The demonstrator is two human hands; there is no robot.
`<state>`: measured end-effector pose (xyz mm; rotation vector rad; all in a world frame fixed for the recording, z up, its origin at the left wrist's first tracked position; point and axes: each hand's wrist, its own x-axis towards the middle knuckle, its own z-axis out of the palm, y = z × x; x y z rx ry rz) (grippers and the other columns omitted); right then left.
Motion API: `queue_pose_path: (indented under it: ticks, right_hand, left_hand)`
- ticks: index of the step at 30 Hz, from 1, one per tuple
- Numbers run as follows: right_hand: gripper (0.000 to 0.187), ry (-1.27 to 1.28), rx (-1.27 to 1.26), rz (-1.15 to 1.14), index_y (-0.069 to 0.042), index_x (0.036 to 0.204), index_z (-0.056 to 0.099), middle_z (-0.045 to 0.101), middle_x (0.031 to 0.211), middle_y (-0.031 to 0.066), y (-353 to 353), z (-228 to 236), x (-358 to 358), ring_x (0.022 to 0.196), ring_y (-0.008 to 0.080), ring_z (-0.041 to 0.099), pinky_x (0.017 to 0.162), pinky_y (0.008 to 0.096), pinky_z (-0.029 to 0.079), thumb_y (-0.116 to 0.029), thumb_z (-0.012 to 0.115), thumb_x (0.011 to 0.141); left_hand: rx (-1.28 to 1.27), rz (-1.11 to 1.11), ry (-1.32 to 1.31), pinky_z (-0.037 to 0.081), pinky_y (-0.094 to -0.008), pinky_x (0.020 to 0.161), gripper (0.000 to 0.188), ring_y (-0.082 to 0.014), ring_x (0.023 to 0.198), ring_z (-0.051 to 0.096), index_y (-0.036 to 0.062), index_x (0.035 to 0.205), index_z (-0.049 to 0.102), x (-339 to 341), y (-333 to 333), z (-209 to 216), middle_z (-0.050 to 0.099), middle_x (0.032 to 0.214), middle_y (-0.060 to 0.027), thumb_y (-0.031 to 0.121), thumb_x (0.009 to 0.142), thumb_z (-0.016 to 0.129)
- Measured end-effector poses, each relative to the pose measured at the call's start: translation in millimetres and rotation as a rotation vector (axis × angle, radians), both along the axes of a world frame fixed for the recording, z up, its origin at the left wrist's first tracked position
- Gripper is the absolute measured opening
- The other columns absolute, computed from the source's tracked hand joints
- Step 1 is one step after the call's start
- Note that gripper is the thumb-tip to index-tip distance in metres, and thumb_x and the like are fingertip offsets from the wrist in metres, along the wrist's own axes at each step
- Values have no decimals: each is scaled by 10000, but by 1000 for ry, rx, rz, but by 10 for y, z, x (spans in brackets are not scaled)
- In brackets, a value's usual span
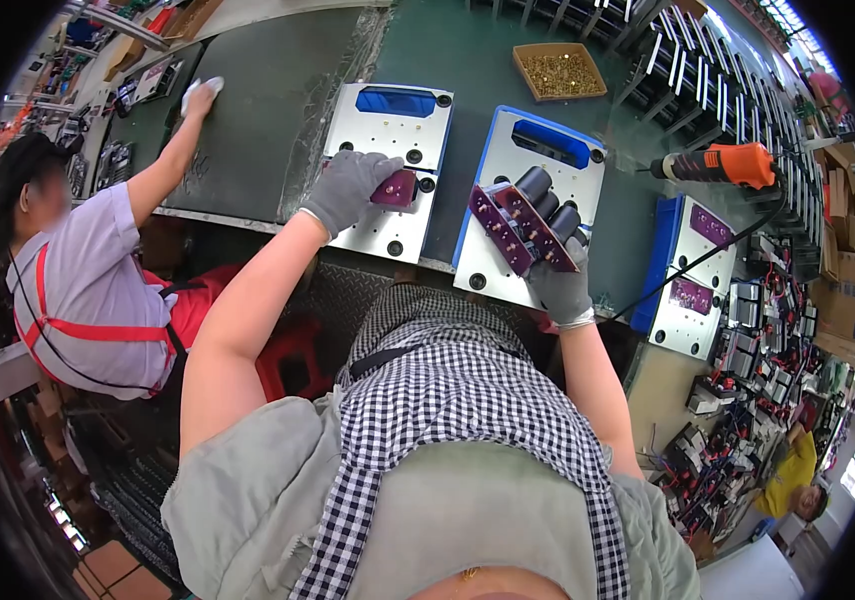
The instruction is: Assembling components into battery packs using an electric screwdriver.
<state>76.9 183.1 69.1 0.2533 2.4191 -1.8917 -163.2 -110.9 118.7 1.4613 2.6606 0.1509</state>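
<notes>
Head view, fisheye, looking down past a checked scarf and grey-green top.

Left hand (pixel 348 188), grey glove, fingers curled over a small purple circuit board (pixel 395 187), pinching it from the left edge. Board sits on the left metal fixture plate (pixel 388 225), just below its blue insert; most of the board is covered by the glove, so its full outline is not readable.

Right hand (pixel 560 285), grey glove, closed around the lower end of a longer purple circuit board carrying 3 black cylindrical capacitors (pixel 546 205). Assembly is tilted, raised over the middle fixture plate (pixel 493 265) with blue edging. Whether it touches the plate: cannot tell. Fingertips hidden behind the board.

Third fixture plate (pixel 693 290) to the right holds 2 purple boards flat. Orange power screwdriver (pixel 723 163) lies above it on the green counter (pixel 468 50), cable trailing down right. Tray of brass screws (pixel 560 70) farther back.

Co-worker at left, white shirt and red straps, one hand (pixel 202 96) pressed on a white cloth on a grey mat. Far-right parts bins are bent by the lens and too small to identify.
</notes>
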Motion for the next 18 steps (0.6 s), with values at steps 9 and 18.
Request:
queue_pose_path:
  ticks: [9, 18]
  right_hand:
    - [396, 293, 413, -243, -45, 1257, 643, 706, 1119, 82, -310, 436, -180, 998, 200, 688, 837, 345, 544, -106, 725, 875]
    - [465, 232, 9, -579, -19, 1298, 545, 675, 1214, 68, -848, 428, -606, 1062, 163, 659, 874, 292, 525, -244, 702, 923]
  left_hand:
    - [-142, -103, -194, 401, -406, 1018, 771, -279, 1129, 584, 144, 1431, 478, -203, -134, -144, 606, 1266, -86, 350, 762, 800]
    - [-41, -119, -169, 430, -406, 968, 769, -267, 1130, 591, 129, 1418, 491, -198, -143, -80, 609, 1252, -87, 440, 774, 773]
